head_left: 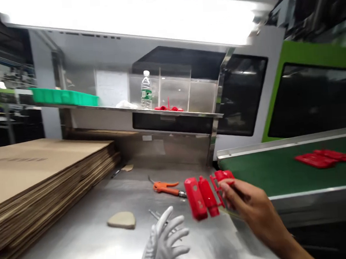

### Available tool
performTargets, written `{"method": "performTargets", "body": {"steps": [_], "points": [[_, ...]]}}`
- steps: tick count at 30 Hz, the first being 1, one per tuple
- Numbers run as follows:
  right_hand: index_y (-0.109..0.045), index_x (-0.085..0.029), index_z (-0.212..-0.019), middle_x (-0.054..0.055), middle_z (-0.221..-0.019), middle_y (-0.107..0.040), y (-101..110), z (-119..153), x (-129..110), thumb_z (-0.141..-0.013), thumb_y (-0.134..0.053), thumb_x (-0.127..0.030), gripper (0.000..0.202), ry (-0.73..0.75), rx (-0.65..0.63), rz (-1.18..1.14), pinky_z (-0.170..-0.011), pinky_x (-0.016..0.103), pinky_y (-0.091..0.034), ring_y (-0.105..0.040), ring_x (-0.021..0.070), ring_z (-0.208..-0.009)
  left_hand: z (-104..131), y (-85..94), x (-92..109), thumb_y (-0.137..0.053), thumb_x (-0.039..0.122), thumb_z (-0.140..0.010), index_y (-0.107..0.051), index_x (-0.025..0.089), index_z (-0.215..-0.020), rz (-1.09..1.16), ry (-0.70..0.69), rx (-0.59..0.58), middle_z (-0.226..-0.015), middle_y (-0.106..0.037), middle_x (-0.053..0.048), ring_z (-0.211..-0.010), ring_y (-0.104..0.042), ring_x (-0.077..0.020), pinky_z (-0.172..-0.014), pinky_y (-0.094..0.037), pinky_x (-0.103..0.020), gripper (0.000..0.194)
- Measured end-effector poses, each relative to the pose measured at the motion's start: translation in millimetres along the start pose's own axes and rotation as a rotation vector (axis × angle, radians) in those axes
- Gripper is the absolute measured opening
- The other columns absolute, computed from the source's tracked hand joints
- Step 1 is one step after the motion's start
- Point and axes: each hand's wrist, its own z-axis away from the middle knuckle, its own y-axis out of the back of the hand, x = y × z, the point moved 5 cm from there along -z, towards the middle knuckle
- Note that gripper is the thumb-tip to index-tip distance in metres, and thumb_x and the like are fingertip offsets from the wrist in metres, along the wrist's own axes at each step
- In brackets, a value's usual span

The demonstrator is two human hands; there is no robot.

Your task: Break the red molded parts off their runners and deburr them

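Note:
My bare right hand [248, 203] pinches a red moulded plastic part [205, 196] at its right end and holds it above the metal bench [103, 243]. Several red pieces sit side by side on this part, joined by a thin runner. My left hand [168, 239], in a pale grey glove, is spread open just left of the part and apart from it. Behind the left hand lies a slim metal tool, partly hidden by the fingers. An orange air blow gun [166, 187] rests on the bench beyond. To the left is a beige flat pad [121, 220].
Stacked cardboard sheets [46, 168] fill the left side. On the right, a green conveyor belt [269, 178] carries more red parts [325, 157]. A shelf [110, 108] above the bench holds a green tray [65, 97], a water bottle [146, 91] and red pieces [168, 108].

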Motion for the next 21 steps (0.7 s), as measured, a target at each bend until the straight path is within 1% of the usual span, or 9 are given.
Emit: {"method": "performTargets", "body": {"steps": [2,4,6,8,11,13,17,19,21], "points": [[-0.063,-0.025,-0.085,-0.004,-0.072,-0.060,-34,33,-27,-0.100,-0.048,-0.048,0.032,0.057,-0.102,-0.180,-0.061,0.023,-0.044,-0.056,0.0120,-0.064,15,-22.9,5,-0.061,0.064,-0.083,-0.051,0.025,-0.141,0.121,0.009,-0.050,-0.136,-0.062,-0.016,-0.117,-0.062,-0.0405,-0.077,-0.059,-0.050,0.071],[-0.068,-0.027,-0.097,-0.003,-0.077,-0.065,-62,55,-43,-0.100,-0.050,-0.042,0.024,0.105,-0.235,-0.332,-0.062,0.022,-0.046,-0.058,0.0115,-0.064,30,-30.6,9,-0.064,0.043,-0.090,-0.047,0.024,-0.144,0.132,0.064,0.093,-0.135,-0.063,-0.015,-0.124,-0.059,-0.0361,-0.092,-0.055,-0.049,0.060],[-0.068,-0.030,-0.114,-0.001,-0.087,-0.069,-80,64,-42,-0.099,-0.054,-0.041,0.024,0.079,-0.336,-0.443,-0.066,0.022,-0.050,-0.061,0.0125,-0.069,45,-26.8,18,-0.064,0.032,-0.091,-0.046,0.022,-0.145,0.055,0.065,0.286,-0.129,-0.067,-0.014,-0.121,-0.062,-0.0328,-0.098,-0.053,-0.046,0.058],[-0.059,-0.032,-0.132,0.000,-0.103,-0.070,-85,64,-25,-0.095,-0.060,-0.046,0.040,-0.054,-0.284,-0.545,-0.080,0.025,-0.054,-0.066,0.0157,-0.086,56,-18.4,32,-0.062,0.034,-0.092,-0.050,0.018,-0.143,-0.042,-0.009,0.398,-0.123,-0.070,-0.017,-0.115,-0.066,-0.0340,-0.095,-0.055,-0.049,0.055],[-0.043,-0.035,-0.145,0.001,-0.132,-0.061,-83,64,7,-0.091,-0.064,-0.054,0.062,-0.335,-0.066,-0.703,-0.104,0.034,-0.047,-0.059,0.0208,-0.118,64,-5.5,45,-0.059,0.036,-0.093,-0.054,0.013,-0.138,-0.087,-0.077,0.374,-0.118,-0.071,-0.021,-0.106,-0.069,-0.0359,-0.090,-0.057,-0.052,0.050],[-0.042,-0.033,-0.146,0.003,-0.140,-0.056,-92,69,10,-0.092,-0.062,-0.056,0.062,-0.475,-0.122,-0.900,-0.109,0.038,-0.042,-0.055,0.0223,-0.125,66,2.4,45,-0.060,0.034,-0.092,-0.053,0.012,-0.139,-0.014,-0.008,0.350,-0.116,-0.071,-0.022,-0.099,-0.071,-0.0366,-0.084,-0.059,-0.052,0.052],[-0.060,-0.024,-0.131,0.004,-0.118,-0.068,-116,82,-21,-0.097,-0.060,-0.043,0.039,-0.607,-0.455,-1.392,-0.088,0.024,-0.051,-0.064,0.0128,-0.099,65,8.6,44,-0.057,0.035,-0.093,-0.049,0.006,-0.140,0.074,0.050,0.344,-0.124,-0.065,-0.030,-0.102,-0.070,-0.0418,-0.082,-0.058,-0.058,0.056],[-0.067,-0.022,-0.117,0.001,-0.100,-0.070,-119,82,-31,-0.099,-0.060,-0.038,0.026,-0.623,-0.470,-1.498,-0.071,0.017,-0.050,-0.062,0.0071,-0.081,63,7.8,47,-0.054,0.044,-0.094,-0.053,0.006,-0.138,0.042,0.027,0.314,-0.128,-0.062,-0.032,-0.108,-0.066,-0.0444,-0.084,-0.057,-0.062,0.058],[-0.070,-0.020,-0.102,-0.001,-0.088,-0.069,-119,80,-30,-0.100,-0.058,-0.039,0.023,-0.653,-0.437,-1.544,-0.069,0.017,-0.049,-0.060,0.0064,-0.076,63,5.2,50,-0.050,0.051,-0.094,-0.056,0.009,-0.136,0.036,0.023,0.244,-0.130,-0.062,-0.029,-0.116,-0.062,-0.0441,-0.086,-0.056,-0.062,0.059]]}}
